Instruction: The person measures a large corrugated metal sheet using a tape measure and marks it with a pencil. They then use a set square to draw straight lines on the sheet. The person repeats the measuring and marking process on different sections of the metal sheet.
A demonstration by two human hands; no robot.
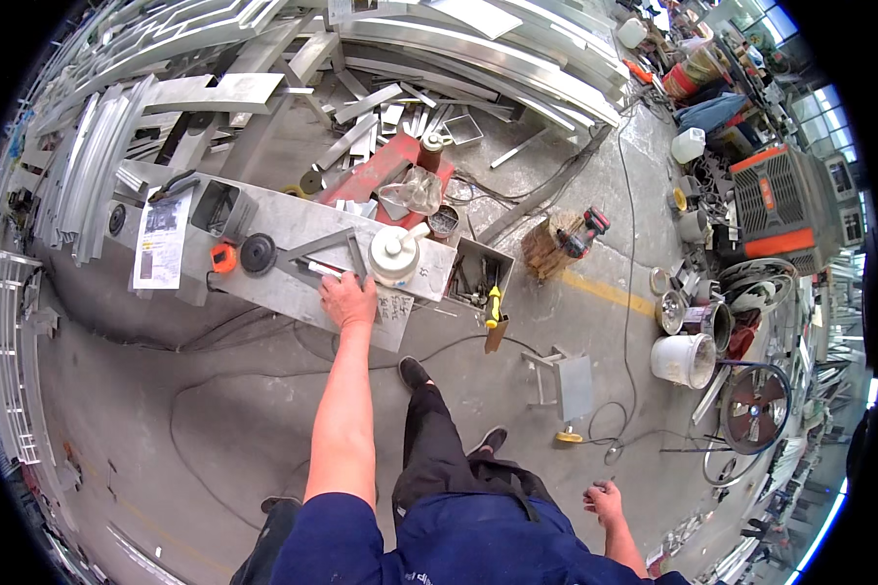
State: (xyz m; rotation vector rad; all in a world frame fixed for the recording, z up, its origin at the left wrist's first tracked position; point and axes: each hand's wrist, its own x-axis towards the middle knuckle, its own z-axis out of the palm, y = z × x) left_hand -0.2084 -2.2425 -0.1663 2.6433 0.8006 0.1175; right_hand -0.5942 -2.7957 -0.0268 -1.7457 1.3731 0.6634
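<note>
My left hand (349, 302) is over the long grey workbench (293, 219), palm down with thumb and fingers apart. Its fingertips meet the near end of a red and white marker pen (323, 269). The pen lies beside a metal triangular frame (337, 249). To the right of these stands a white lidded pot (394, 255). Under my wrist, a light plate with handwriting (394, 314) juts over the bench's near edge. My right hand (605, 500) hangs low on the right, away from the bench. Its fingers are curled together around something small and dark that I cannot make out.
The bench also carries a printed sheet (162, 239), an orange tape measure (223, 257) and a black disc (258, 254). Beside it stand a tool box (480, 273) and a wood stump (548, 249) with a cordless drill (585, 232). A small stool (573, 385) and cables occupy the floor.
</note>
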